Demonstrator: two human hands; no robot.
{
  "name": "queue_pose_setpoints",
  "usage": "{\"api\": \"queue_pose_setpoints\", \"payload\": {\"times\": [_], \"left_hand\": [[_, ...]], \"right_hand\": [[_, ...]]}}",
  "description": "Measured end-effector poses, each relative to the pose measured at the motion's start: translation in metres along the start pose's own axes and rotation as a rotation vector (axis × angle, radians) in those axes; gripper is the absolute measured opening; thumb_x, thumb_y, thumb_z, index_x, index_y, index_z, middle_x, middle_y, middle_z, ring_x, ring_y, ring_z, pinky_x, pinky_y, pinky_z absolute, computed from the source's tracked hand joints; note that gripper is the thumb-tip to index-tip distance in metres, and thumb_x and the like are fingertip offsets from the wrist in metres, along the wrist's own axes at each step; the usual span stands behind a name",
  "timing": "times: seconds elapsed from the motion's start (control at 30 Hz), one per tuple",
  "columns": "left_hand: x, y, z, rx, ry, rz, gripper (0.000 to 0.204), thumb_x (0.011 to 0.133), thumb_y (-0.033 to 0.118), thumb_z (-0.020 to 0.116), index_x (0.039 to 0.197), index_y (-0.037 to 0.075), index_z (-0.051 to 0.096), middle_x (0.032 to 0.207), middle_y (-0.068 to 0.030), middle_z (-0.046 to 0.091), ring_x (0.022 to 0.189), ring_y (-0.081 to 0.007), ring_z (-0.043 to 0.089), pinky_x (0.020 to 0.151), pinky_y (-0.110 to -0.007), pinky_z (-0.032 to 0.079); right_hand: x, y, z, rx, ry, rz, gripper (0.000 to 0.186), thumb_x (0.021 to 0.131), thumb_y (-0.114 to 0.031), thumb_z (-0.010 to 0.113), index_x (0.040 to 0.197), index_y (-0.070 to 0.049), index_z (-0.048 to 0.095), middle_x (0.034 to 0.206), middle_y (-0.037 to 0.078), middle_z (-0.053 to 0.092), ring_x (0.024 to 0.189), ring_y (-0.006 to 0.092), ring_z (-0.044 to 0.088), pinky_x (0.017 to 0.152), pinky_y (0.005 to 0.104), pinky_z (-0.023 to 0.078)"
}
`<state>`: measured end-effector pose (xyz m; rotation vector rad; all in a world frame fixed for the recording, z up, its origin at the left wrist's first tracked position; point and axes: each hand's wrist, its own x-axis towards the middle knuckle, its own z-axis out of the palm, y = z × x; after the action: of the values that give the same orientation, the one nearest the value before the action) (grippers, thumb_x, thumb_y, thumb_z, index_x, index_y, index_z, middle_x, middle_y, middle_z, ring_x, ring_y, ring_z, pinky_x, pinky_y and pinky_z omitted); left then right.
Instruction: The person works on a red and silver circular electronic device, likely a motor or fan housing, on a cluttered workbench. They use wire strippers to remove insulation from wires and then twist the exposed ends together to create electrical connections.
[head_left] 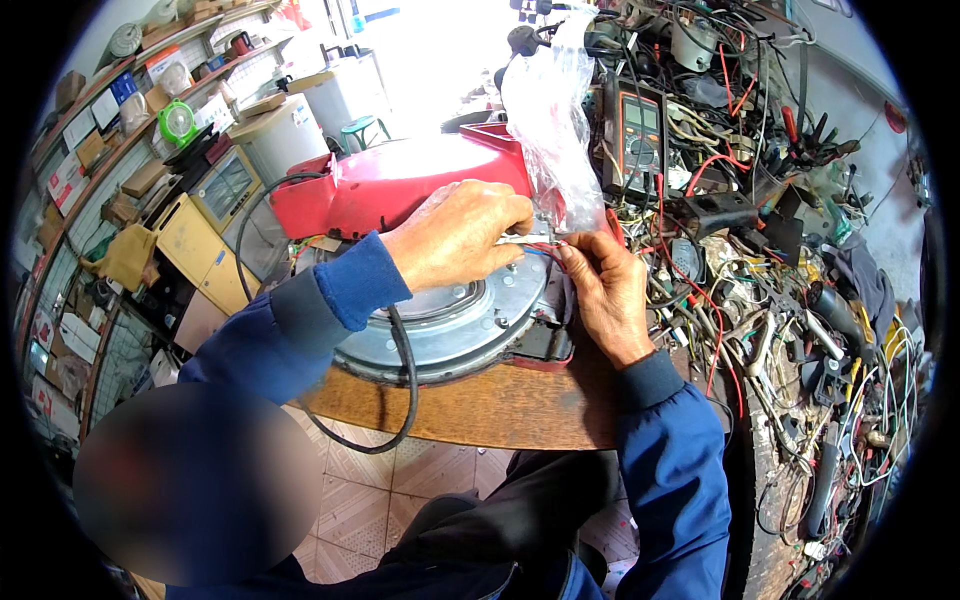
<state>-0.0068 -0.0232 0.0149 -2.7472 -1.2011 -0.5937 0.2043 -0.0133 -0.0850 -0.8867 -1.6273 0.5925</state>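
An opened red appliance point(400, 180) lies upside down on a wooden bench point(500, 410), its round grey metal base plate point(460, 325) facing up. My left hand point(462, 232) rests on the plate's far rim, fingers pinched on thin wires point(535, 248) at the right side. My right hand point(607, 290) meets it there, fingertips closed on the same red and blue wires. A black power cord point(405, 380) loops off the bench's front edge. Both forearms wear blue sleeves.
A clear plastic bag point(550, 110) hangs behind the appliance. A handheld meter point(640, 135) stands at the back. Tangled wires, tools and parts point(800, 300) cover the bench's right side. Shelves with boxes point(130, 150) line the left. Tiled floor lies below.
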Motion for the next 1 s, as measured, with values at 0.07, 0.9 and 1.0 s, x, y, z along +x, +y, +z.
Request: {"api": "queue_pose_setpoints", "payload": {"times": [0.07,0.9,1.0], "left_hand": [[0.000,-0.002,0.007,0.014,0.035,0.030,0.021,0.082,0.012,0.079,0.098,0.002,0.069,0.086,-0.0147,0.066,0.080,-0.0346,0.067,0.071,-0.046,0.051],[0.018,0.012,0.015,-0.092,0.083,0.113,0.011,0.081,0.004,0.078,0.090,0.001,0.072,0.080,-0.0147,0.066,0.077,-0.0342,0.066,0.070,-0.042,0.053],[0.020,0.009,0.018,-0.032,0.078,0.191,0.010,0.082,0.004,0.076,0.091,0.001,0.071,0.081,-0.0159,0.065,0.080,-0.0368,0.065,0.072,-0.044,0.052]], "right_hand": [[0.000,-0.001,0.001,0.015,-0.004,-0.004,0.015,0.096,-0.012,0.074,0.102,0.001,0.073,0.081,0.014,0.072,0.071,0.0156,0.067,0.067,0.0315,0.053],[-0.001,0.002,-0.005,-0.038,-0.005,-0.112,0.010,0.092,-0.009,0.074,0.095,0.001,0.071,0.083,0.021,0.070,0.077,0.0380,0.071,0.067,0.0411,0.055],[-0.002,0.004,-0.004,-0.032,0.010,-0.142,0.010,0.092,-0.008,0.074,0.095,0.001,0.071,0.083,0.021,0.070,0.075,0.0375,0.071,0.066,0.0406,0.055]]}}
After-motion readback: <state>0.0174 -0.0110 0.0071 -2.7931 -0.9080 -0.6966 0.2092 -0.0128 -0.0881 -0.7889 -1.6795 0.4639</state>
